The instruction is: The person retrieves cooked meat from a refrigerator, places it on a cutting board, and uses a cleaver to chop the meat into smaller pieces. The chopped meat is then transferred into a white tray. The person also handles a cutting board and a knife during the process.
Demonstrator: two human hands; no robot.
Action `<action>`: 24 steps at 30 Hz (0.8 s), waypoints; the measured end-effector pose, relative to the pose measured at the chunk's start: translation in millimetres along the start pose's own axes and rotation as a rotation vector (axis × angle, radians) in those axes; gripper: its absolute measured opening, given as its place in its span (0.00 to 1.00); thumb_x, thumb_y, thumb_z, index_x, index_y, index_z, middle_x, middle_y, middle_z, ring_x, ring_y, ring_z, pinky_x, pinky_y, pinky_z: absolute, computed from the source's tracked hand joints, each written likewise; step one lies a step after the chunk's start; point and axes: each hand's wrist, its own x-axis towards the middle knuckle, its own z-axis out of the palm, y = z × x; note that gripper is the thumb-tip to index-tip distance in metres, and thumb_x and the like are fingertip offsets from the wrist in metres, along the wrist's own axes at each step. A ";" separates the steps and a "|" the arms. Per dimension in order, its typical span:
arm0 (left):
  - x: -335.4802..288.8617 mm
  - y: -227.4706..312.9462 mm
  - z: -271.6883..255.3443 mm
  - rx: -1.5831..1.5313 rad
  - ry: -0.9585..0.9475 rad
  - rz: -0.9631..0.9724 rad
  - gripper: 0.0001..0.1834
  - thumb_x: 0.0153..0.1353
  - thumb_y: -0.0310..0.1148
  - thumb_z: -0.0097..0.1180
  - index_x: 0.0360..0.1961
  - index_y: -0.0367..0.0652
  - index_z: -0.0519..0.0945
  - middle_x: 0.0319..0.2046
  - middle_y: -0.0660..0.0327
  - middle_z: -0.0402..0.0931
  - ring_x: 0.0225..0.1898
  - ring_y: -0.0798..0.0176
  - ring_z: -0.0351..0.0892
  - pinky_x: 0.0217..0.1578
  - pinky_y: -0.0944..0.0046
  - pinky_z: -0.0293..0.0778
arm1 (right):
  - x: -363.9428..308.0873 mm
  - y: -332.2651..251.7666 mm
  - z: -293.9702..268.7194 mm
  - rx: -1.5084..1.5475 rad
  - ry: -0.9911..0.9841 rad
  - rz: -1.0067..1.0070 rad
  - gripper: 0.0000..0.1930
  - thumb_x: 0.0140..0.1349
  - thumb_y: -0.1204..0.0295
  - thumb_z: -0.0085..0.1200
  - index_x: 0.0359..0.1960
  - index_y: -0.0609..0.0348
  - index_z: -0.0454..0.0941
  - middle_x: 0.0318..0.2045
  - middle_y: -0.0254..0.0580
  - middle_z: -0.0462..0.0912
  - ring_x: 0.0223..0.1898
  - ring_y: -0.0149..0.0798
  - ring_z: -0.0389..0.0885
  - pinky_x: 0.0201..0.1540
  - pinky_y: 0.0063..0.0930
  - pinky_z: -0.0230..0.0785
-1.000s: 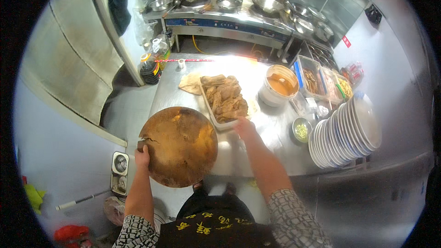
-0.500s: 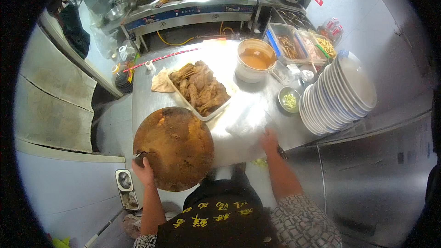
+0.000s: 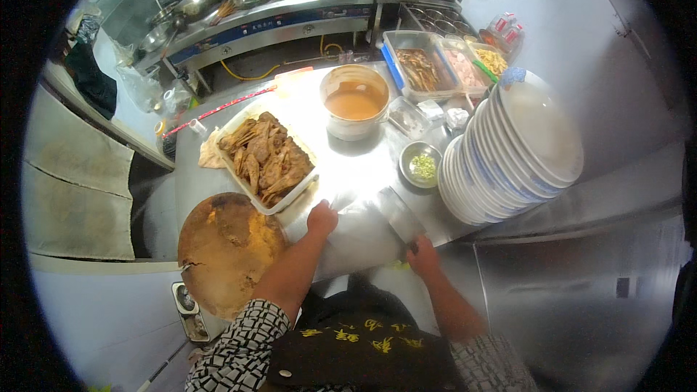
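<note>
My right hand [image 3: 424, 255] grips the dark handle of a cleaver [image 3: 398, 215]. Its broad blade points away from me over the steel table, just in front of a metal bowl [image 3: 408, 174] of chopped green pieces. Closed at the fingers, my left hand [image 3: 321, 219] is low over the table, beside the near right corner of a white plastic tub [image 3: 270, 207] heaped with brown cooked meat [image 3: 265, 154]. A shiny, see-through patch shows by its fingertips; glare hides what they hold, if anything. My left forearm passes over the right edge of a round wooden chopping board [image 3: 225, 254].
A white bucket [image 3: 351, 129] of orange-brown liquid stands behind my hands. Stacked plates [image 3: 501, 152] lean at the right, with food tubs [image 3: 417, 91] behind them. A stove [image 3: 268, 33] with woks lines the back wall. A long red stick [image 3: 221, 110] lies at the far left.
My left hand has left the chopping board's left edge and moved right, past the meat tub. The cleaver's blade now shows clearly in my right hand. My view has shifted.
</note>
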 end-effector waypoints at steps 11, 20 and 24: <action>58.8 83.6 -9.9 -0.186 -0.037 -0.251 0.32 0.53 0.52 0.60 0.52 0.38 0.77 0.43 0.49 0.81 0.44 0.49 0.80 0.46 0.55 0.74 | -89.4 60.4 -25.1 0.362 0.105 0.250 0.15 0.55 0.74 0.57 0.43 0.63 0.71 0.33 0.45 0.77 0.36 0.43 0.78 0.42 0.39 0.71; 83.5 25.3 -191.4 -0.120 0.229 -0.206 0.19 0.56 0.35 0.58 0.46 0.35 0.75 0.44 0.46 0.75 0.47 0.47 0.74 0.52 0.50 0.69 | -130.6 12.7 -13.9 0.702 0.179 0.499 0.10 0.58 0.76 0.53 0.40 0.60 0.69 0.29 0.38 0.73 0.23 0.29 0.71 0.24 0.30 0.66; 116.7 -35.4 -211.5 0.156 0.258 -0.358 0.22 0.55 0.38 0.59 0.48 0.35 0.75 0.49 0.47 0.72 0.53 0.46 0.69 0.55 0.49 0.66 | -155.2 3.2 -17.1 0.800 0.207 0.437 0.11 0.58 0.75 0.54 0.41 0.60 0.69 0.28 0.39 0.72 0.21 0.30 0.70 0.21 0.30 0.65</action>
